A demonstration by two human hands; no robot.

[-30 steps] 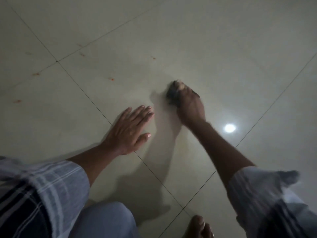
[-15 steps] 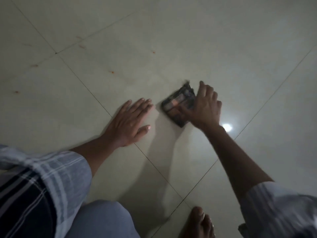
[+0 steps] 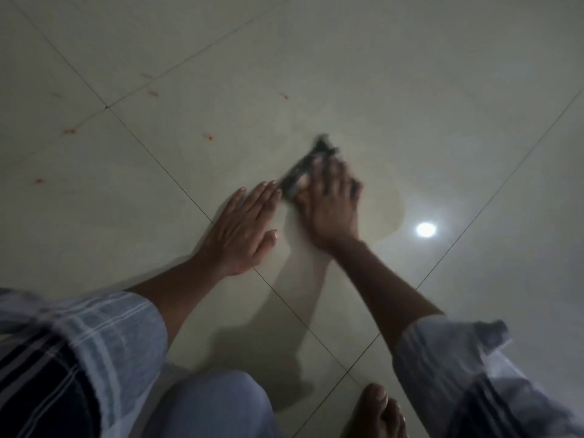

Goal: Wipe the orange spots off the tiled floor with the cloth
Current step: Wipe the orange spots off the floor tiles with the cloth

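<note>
My right hand (image 3: 330, 200) lies on a dark cloth (image 3: 300, 175) and presses it to the pale tiled floor (image 3: 395, 99); both are blurred by motion. The cloth sticks out to the left of and beyond the fingers. My left hand (image 3: 243, 229) rests flat on the floor with straight fingers, its fingertips almost touching the cloth. Several small orange spots mark the tiles farther away and to the left: one spot (image 3: 286, 97) beyond the cloth, another spot (image 3: 209, 138) to its left, and a further spot (image 3: 69, 131) near a grout line.
A damp sheen surrounds the cloth. A bright lamp reflection (image 3: 425, 229) shines on the tile right of my right hand. My knee (image 3: 215, 406) and bare foot (image 3: 376, 412) are at the bottom edge. Dark grout lines cross the floor diagonally.
My right hand has swept the cloth out to the right, then back left until it nearly meets my left fingertips. The left hand has stayed planted.
</note>
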